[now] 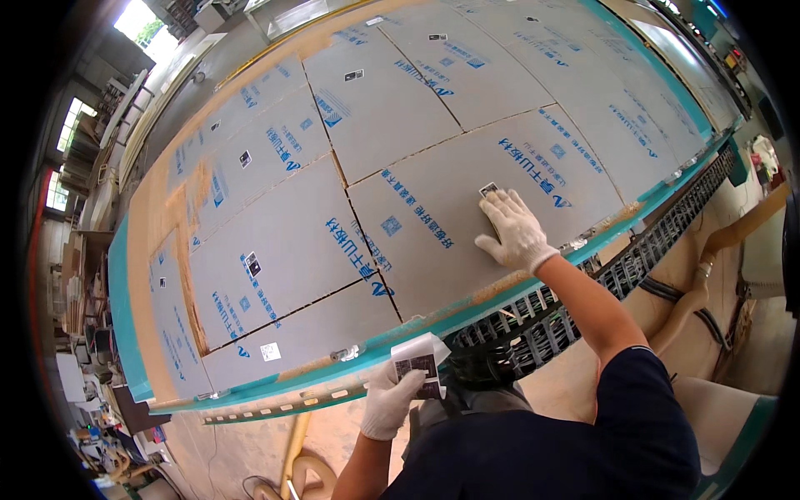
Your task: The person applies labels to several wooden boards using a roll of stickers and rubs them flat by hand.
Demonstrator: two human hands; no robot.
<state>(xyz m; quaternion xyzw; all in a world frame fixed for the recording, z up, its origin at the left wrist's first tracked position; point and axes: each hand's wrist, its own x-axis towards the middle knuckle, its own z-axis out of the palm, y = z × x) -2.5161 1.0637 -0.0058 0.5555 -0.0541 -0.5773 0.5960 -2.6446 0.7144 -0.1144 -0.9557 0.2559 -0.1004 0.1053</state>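
My right hand [514, 230], in a white glove, lies flat on a grey cut panel [467, 217] and presses a small square label sticker [488, 189] under its fingertips. My left hand [390, 398], also gloved, holds a strip of label stickers [419, 369] near the table's near edge. Several grey panels with blue print cover the big machine table [125, 317]. Some carry small square labels, such as a label [253, 265] on a left panel and a white label [270, 352] on the near strip.
A black cable chain [633, 258] runs along the table's near right edge. Beige dust hoses [708, 283] curve at the right. Stacked boards and clutter stand at the far left [83, 300]. A sawdust-covered floor lies below.
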